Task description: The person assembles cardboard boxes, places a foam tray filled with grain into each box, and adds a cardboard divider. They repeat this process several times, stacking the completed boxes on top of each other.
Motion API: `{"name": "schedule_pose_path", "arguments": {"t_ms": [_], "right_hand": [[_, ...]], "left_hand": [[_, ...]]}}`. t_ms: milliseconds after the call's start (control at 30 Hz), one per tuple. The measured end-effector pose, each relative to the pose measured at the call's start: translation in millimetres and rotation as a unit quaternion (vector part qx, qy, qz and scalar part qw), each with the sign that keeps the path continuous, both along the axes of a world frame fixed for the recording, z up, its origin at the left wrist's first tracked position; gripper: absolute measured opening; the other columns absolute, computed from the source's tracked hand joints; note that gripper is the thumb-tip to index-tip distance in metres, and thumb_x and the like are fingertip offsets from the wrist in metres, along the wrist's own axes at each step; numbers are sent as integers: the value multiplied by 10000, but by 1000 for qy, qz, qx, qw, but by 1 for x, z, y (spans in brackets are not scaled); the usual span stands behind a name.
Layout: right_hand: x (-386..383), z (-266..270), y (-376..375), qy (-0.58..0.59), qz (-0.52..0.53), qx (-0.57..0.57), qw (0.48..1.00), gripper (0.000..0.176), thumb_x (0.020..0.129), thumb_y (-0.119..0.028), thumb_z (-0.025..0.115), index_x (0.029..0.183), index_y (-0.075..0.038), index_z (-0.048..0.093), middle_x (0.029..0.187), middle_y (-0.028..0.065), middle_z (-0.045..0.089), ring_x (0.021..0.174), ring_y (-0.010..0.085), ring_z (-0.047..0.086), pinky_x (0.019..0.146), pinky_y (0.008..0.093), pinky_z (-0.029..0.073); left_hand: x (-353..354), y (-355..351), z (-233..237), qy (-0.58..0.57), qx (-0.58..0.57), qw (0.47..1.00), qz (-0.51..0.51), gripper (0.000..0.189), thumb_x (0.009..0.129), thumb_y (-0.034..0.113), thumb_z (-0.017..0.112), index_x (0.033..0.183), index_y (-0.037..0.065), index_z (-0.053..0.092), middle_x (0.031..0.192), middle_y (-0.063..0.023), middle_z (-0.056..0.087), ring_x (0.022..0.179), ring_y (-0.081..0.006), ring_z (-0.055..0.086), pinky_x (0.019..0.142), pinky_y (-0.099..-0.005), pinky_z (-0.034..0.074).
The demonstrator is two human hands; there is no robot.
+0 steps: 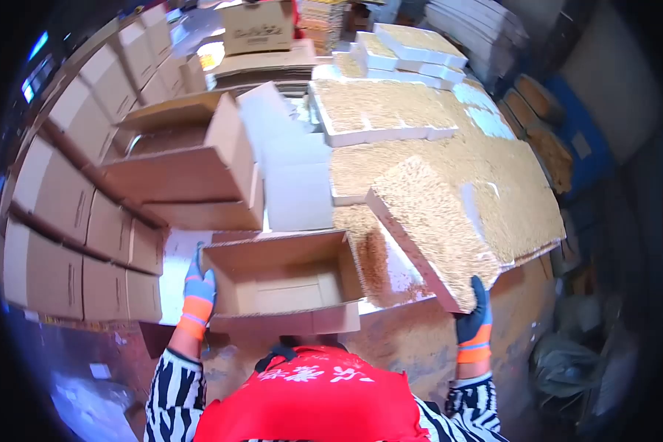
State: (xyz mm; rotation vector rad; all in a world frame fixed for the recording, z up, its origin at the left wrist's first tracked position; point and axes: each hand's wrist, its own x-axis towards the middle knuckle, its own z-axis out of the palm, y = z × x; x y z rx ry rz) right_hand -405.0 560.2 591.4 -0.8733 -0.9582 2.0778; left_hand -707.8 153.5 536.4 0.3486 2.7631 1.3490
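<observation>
**Open carton steadied, grain-covered tray tipped beside it**

Head view: The open carton [280, 283] sits at the near edge of the worktable [298, 195], just in front of the person's red apron [317, 398], its flaps spread and its inside showing only bare cardboard. The left hand [199, 289], in a blue and orange glove, is closed against the carton's left wall, fingers pointing up along the flap. The right hand [475, 317], gloved the same way, clamps the lower corner of a tilted tray [431, 228] coated with golden grain-like bits; the tray leans down towards the carton's right side, and loose bits lie on the table between them. Behind the carton stands a second open carton [188, 162]. Closed cartons [59, 221] are stacked along the left. More coated trays [379, 110] lie flat further back.
</observation>
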Motion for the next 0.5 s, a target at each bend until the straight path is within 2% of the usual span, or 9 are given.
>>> {"name": "schedule_pose_path", "arguments": {"t_ms": [33,67,133,200,300,333,433,467,500], "right_hand": [[-2,20,-8,8,35,21,999,480,891,-242,560,1327,-67,458,1296,110,522,1176,252,516,1000,405,407],[0,27,-10,10,68,44,997,467,899,-227,549,1326,-64,457,1303,120,514,1183,253,509,1005,406,403],[-9,42,-26,25,117,102,988,424,915,-189,520,1296,-10,467,1287,149,517,1175,259,509,1015,394,393],[-24,50,-38,-82,171,291,938,409,917,-189,516,1274,7,477,1265,147,527,1156,253,516,1007,382,395],[-51,55,-58,-147,238,408,869,401,875,-129,526,1256,-9,491,1164,98,573,1041,195,555,933,317,427],[-68,68,-78,-136,267,339,892,420,862,-133,532,1257,0,485,1147,91,580,1026,187,559,928,311,427],[-105,74,-116,-125,305,218,919,600,773,-93,654,1308,20,405,1118,140,605,989,198,601,862,305,482],[-111,65,-117,-146,301,211,918,665,754,-80,691,1328,22,370,1119,154,604,988,207,607,857,308,490],[-116,57,-119,-167,295,201,919,734,736,-68,729,1349,24,336,1121,168,604,988,215,614,851,312,498]], "left_hand": [[-2,-4,-11,-4,9,1000,7,638,812,-12,466,1424,114,336,1290,-227,502,1178,-336,499,990,-340,379],[7,9,22,-126,-2,991,35,621,832,35,493,1426,125,334,1247,-255,519,1149,-369,514,975,-365,390],[3,2,-6,14,2,1000,8,577,897,186,563,1422,119,334,1237,-260,521,1135,-400,510,968,-379,390],[4,0,-13,-69,61,995,25,529,938,220,528,1411,72,343,1276,-213,516,1163,-314,505,985,-352,380],[-2,-3,-53,-66,209,976,14,482,964,213,485,1394,35,362,1324,-142,495,1165,-225,491,992,-310,376],[-2,-7,-61,-59,262,963,10,468,970,210,474,1388,25,372,1337,-121,488,1161,-200,487,992,-297,376],[4,-14,-42,-289,546,786,-14,418,978,255,453,1321,16,459,1293,-87,522,1137,-200,510,998,-312,388],[10,-15,-19,-417,659,618,-99,422,985,302,406,1292,22,481,1249,-102,554,1129,-223,523,989,-342,407],[16,-20,-8,-414,630,650,-93,427,985,319,378,1263,20,501,1223,-117,574,1110,-243,540,973,-365,425]]}}
